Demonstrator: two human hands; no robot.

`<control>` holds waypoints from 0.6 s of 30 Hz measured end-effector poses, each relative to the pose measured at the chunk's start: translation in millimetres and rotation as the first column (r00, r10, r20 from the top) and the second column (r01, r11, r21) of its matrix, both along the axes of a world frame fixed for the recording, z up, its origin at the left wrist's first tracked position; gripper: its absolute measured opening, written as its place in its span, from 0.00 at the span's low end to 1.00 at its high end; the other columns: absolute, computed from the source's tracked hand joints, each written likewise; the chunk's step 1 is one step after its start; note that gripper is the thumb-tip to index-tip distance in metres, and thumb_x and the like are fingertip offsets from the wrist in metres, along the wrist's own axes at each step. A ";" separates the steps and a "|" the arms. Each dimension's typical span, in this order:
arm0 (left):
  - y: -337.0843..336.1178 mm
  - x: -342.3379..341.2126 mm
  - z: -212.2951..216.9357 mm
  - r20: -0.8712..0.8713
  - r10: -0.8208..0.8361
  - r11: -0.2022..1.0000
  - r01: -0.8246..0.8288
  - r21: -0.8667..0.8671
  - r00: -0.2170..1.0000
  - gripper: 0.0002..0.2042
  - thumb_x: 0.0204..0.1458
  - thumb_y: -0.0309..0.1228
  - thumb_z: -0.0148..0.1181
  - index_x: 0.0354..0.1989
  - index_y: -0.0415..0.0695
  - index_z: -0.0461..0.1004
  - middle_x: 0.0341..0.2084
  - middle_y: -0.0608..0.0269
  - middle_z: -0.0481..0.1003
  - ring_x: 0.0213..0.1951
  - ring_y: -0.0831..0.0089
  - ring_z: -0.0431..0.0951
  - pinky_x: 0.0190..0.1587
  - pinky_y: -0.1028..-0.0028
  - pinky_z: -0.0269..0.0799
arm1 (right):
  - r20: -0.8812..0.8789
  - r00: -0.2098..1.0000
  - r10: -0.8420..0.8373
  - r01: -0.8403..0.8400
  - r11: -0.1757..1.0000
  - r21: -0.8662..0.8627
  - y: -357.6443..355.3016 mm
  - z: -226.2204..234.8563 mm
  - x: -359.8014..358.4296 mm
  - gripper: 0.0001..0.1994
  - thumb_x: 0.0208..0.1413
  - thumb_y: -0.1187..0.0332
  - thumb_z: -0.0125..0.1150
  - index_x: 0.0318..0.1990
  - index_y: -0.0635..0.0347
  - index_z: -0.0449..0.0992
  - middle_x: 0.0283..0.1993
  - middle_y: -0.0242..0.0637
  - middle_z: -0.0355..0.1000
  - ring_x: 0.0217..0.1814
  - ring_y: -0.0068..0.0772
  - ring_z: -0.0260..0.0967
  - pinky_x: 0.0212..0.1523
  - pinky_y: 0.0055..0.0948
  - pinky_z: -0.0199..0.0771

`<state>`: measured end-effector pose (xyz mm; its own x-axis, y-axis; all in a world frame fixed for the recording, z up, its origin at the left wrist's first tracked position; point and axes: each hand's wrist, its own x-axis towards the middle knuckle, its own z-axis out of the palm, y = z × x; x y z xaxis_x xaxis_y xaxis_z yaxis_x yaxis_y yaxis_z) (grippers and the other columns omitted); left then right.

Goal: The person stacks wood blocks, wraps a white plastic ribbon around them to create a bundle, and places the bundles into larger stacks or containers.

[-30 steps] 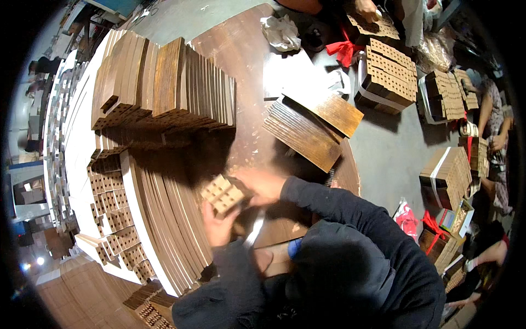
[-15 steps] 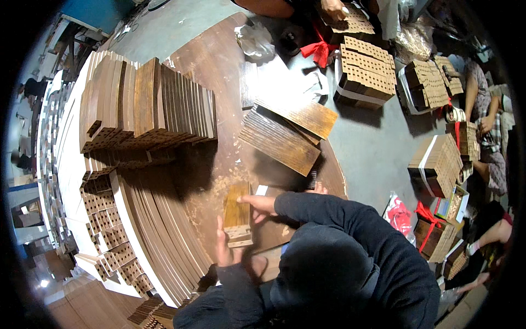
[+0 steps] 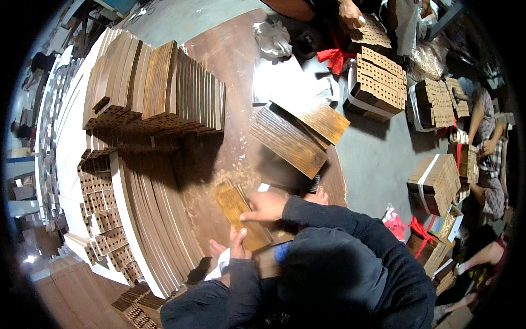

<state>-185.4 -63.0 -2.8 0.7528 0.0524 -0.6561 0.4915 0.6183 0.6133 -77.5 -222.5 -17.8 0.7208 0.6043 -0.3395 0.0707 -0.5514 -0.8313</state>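
A small stack of brown wood-grain boards [image 3: 234, 206] lies slanted between my two hands, low over the brown work surface. My right hand [image 3: 267, 206] is closed on the stack's right edge, with its thumb across the upper face. Lower down, my left hand [image 3: 239, 247] grips the near end, its thumb up against the board; most of its fingers are hidden beneath. Beside the left wrist is a white piece [image 3: 221, 264] that looks like cloth or paper. Two larger wood-grain boards [image 3: 290, 142] lie overlapping, farther off to the right.
Tall rows of drilled boards [image 3: 159, 88] stand at the left. Long curved panels [image 3: 153, 219] lie below them. Strapped bundles of drilled blocks [image 3: 378, 82] sit on the grey floor at right, near other people. A crumpled plastic bag [image 3: 273, 39] lies at the far edge.
The held boards have turned, their far end swinging left, and the drilled end no longer shows. My left hand has shifted from the stack's left side to its near end.
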 end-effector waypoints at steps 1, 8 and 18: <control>6.4 2.6 -3.4 0.023 -0.023 1.000 0.023 -0.003 0.999 0.29 0.43 0.25 0.53 0.57 0.39 0.54 0.49 0.53 0.65 0.50 0.61 0.67 0.53 0.63 0.63 | 0.235 0.962 -0.135 0.135 0.991 0.017 -6.3 -6.3 -4.0 0.34 0.46 0.53 0.56 0.54 0.73 0.58 0.47 0.60 0.65 0.48 0.54 0.65 0.48 0.41 0.65; 30.6 -6.8 -39.4 -0.055 0.080 0.994 -0.076 0.074 0.995 0.22 0.45 0.28 0.53 0.51 0.42 0.60 0.41 0.59 0.68 0.43 0.64 0.70 0.49 0.63 0.65 | 0.258 0.960 -0.113 0.137 0.988 -0.078 -48.8 -39.8 -13.5 0.33 0.43 0.81 0.48 0.61 0.66 0.47 0.50 0.59 0.60 0.49 0.52 0.64 0.50 0.36 0.63; 18.0 3.8 -18.5 -0.013 0.142 0.987 -0.140 0.077 0.990 0.16 0.46 0.28 0.54 0.44 0.39 0.64 0.36 0.60 0.71 0.39 0.67 0.73 0.45 0.69 0.68 | -0.057 0.990 -0.128 0.131 0.989 0.062 -54.3 -39.4 2.2 0.37 0.42 0.82 0.49 0.64 0.58 0.45 0.40 0.62 0.67 0.43 0.56 0.66 0.44 0.40 0.65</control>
